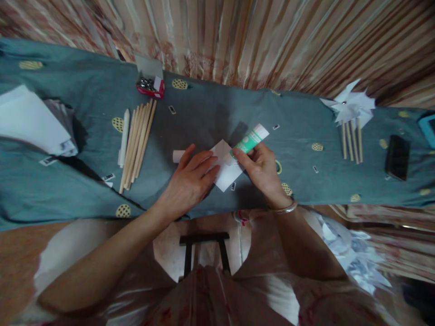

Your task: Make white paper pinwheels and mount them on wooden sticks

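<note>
A small white paper square lies on the table with one corner toward me. My left hand rests on its left side, fingers stretched out and gripping nothing. In my right hand is a green and white glue stick, held at a slant with its lower end at the middle of the paper. What that end touches is partly hidden by my fingers. Just beyond my left fingertips lies a short white cylinder, which looks like a cap.
Wooden sticks lie to the left, below a red box of metal pins. Stacked white paper is at far left. Finished paper pinwheels on sticks and a dark phone lie right. A curtain borders the table's far edge.
</note>
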The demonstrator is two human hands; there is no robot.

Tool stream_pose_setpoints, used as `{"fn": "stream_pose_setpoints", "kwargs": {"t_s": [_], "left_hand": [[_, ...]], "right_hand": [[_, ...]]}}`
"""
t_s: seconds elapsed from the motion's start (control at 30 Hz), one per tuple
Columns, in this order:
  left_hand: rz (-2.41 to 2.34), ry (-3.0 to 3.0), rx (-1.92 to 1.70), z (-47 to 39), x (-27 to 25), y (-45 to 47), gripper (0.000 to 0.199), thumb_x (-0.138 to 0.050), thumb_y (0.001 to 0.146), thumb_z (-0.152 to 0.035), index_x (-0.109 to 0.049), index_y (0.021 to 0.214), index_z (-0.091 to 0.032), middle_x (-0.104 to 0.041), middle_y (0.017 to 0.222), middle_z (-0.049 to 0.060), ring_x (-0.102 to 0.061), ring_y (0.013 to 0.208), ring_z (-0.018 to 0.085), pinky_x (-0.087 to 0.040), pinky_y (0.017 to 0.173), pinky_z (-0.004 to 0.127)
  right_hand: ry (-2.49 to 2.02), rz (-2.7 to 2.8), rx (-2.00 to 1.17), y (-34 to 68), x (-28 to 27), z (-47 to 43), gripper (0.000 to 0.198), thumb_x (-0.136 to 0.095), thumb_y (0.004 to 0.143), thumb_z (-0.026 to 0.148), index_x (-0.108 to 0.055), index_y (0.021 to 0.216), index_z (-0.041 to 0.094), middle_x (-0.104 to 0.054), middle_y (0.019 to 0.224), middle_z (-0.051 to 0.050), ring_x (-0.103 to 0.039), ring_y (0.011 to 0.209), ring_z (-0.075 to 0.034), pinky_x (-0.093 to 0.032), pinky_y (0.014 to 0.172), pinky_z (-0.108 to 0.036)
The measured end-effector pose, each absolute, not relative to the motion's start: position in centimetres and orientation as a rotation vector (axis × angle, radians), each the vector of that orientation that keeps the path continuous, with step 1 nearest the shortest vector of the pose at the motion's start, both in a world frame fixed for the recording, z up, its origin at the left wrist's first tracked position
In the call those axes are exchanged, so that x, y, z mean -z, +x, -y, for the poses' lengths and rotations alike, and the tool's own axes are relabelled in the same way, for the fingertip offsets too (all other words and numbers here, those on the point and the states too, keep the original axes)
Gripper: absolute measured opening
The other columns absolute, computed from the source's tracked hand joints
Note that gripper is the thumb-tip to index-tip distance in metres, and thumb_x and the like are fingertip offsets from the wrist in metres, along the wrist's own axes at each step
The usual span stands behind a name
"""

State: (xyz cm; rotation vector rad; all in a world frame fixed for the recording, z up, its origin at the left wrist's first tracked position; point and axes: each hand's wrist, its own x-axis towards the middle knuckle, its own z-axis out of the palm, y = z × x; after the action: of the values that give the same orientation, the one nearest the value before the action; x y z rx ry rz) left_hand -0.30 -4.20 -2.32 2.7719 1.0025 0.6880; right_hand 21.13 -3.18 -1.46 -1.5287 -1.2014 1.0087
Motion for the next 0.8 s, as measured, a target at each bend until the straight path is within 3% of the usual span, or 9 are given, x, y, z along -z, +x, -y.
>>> {"fn": "stream_pose_setpoints", "kwargs": {"t_s": [0.27,0.47,0.8], "left_hand": [[-0.987,2.678,-0.554,5.7,3.3,0.9,0.041,-0.059,0.098,-0.039,-0.063,0.134,-0.021,-0.052,0.150,0.020,-0.040,0.145,0.041,-0.036,0.116,0.066],[-0.963,2.631,-0.481,5.7,3.9,0.4,0.045,-0.061,0.097,-0.039,-0.059,0.138,-0.021,-0.046,0.155,0.019,-0.035,0.149,0.041,-0.035,0.117,0.065],[-0.960,2.566,-0.484,5.8,4.1,0.5,0.047,-0.064,0.095,-0.039,-0.058,0.139,-0.023,-0.041,0.160,0.017,-0.031,0.151,0.041,-0.033,0.118,0.066]], "right_hand": [[-1.631,1.461,-0.853,21.0,1.3,4.1,0.033,-0.072,0.081,0.050,-0.054,0.090,0.023,-0.064,0.076,0.002,-0.061,0.065,-0.016,-0.048,0.062,-0.032],[-1.705,1.617,-0.654,20.8,1.0,4.3,0.035,-0.070,0.084,0.055,-0.055,0.089,0.024,-0.060,0.072,0.003,-0.056,0.063,-0.016,-0.047,0.063,-0.033],[-1.692,1.631,-0.715,20.4,0.7,4.5,0.036,-0.067,0.087,0.058,-0.058,0.099,0.026,-0.062,0.074,0.001,-0.063,0.076,-0.022,-0.051,0.073,-0.037]]}}
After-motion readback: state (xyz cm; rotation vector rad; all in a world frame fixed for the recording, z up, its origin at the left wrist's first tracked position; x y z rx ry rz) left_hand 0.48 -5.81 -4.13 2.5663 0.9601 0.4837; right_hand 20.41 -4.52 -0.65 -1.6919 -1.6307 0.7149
